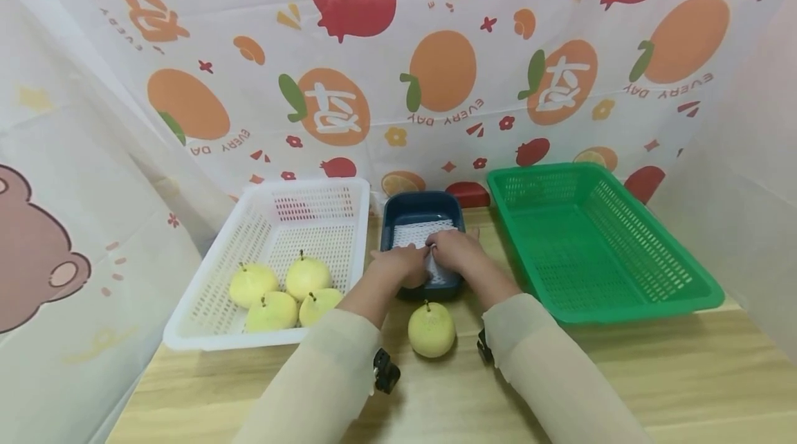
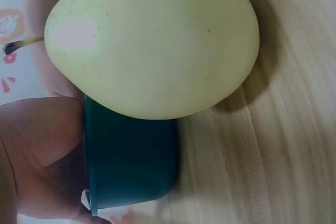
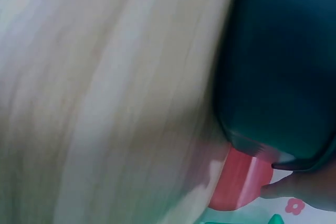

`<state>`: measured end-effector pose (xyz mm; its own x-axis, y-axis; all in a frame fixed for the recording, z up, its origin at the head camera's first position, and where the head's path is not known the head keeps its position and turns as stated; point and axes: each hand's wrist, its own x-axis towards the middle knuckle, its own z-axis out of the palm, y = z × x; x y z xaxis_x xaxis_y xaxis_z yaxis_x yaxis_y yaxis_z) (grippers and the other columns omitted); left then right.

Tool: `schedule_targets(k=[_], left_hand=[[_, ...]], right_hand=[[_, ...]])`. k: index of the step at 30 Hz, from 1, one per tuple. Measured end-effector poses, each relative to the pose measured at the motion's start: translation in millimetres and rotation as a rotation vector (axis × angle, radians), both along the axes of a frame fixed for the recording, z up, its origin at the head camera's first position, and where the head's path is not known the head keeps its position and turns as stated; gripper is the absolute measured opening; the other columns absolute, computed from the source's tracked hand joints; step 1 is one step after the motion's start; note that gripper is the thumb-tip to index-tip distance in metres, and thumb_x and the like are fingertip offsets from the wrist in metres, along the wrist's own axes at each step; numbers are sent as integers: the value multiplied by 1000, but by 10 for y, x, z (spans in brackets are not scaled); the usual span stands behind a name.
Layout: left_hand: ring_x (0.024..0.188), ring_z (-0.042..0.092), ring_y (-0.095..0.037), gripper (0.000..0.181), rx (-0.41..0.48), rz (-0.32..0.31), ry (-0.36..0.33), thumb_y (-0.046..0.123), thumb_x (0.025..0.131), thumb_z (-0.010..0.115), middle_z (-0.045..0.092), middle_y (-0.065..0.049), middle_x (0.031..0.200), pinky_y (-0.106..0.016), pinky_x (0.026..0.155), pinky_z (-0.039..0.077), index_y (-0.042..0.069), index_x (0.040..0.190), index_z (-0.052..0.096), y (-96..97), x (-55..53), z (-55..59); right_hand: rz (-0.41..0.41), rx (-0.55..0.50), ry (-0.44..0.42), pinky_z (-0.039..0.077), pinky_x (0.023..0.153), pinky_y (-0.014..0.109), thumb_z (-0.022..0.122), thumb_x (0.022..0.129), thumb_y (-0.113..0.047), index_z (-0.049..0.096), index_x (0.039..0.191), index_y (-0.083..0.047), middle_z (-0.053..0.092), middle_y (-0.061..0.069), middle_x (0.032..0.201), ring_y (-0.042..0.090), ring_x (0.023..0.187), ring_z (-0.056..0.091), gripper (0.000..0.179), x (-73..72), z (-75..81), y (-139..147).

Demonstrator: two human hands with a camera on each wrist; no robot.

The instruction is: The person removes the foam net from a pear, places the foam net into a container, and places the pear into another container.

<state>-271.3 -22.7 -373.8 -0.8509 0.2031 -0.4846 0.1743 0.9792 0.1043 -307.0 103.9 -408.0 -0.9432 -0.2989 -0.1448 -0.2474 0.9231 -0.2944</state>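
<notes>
A small dark blue bin (image 1: 416, 200) holds white foam netting (image 1: 423, 231). Both hands reach over the bin from the near side and meet above the netting. My left hand (image 1: 401, 265) pinches the netting, its fingers pointing right. Against it, my right hand (image 1: 456, 250) has curled fingers on the same netting; the fingertips are partly hidden. Just in front of the bin, between the forearms, a yellow pear (image 1: 432, 330) stands upright on the wooden table. This pear (image 2: 157, 45) fills much of the left wrist view, beside the bin's wall (image 2: 131, 156).
To the left, a white perforated basket (image 1: 208, 340) contains several yellow pears (image 1: 272, 311). A green perforated basket (image 1: 623, 312) stands to the right of the bin. Behind everything hangs a fruit-printed cloth (image 1: 386, 146). Bare wood (image 1: 697, 375) shows at the front right.
</notes>
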Motion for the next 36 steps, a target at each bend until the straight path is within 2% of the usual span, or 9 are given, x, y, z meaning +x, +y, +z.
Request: schedule_targets(k=[11, 18, 28, 36], left_hand=[[141, 37, -37, 57, 11, 44, 15, 39, 99, 51, 42, -10, 154, -77, 108, 14, 25, 153, 37, 22, -49, -38], [140, 39, -37, 55, 4, 63, 22, 38, 99, 52, 44, -11, 152, -78, 107, 15, 24, 151, 40, 54, -61, -74], [140, 39, -36, 54, 6, 82, 27, 38, 100, 50, 45, -11, 151, -78, 107, 16, 24, 151, 41, 84, -80, -76], [138, 41, -34, 51, 13, 116, 22, 37, 99, 51, 49, -10, 149, -77, 106, 18, 21, 148, 46, 95, -93, -84]], right_hand=[[-5, 51, -42, 14, 109, 77, 46, 97, -15, 67, 125, -22, 61, 3, 136, 32, 133, 48, 36, -36, 11, -24], [-5, 73, -56, 31, 105, 69, 46, 98, -16, 68, 125, -23, 63, 3, 134, 30, 125, 54, 36, -54, -8, -25], [-12, 88, -12, 40, 99, 59, 48, 97, -17, 69, 123, -26, 65, 1, 130, 27, 121, 56, 35, -35, -40, -14], [-16, 85, 52, 49, 89, 51, 48, 98, -20, 72, 115, -29, 69, -4, 121, 22, 110, 62, 31, -19, -104, -12]])
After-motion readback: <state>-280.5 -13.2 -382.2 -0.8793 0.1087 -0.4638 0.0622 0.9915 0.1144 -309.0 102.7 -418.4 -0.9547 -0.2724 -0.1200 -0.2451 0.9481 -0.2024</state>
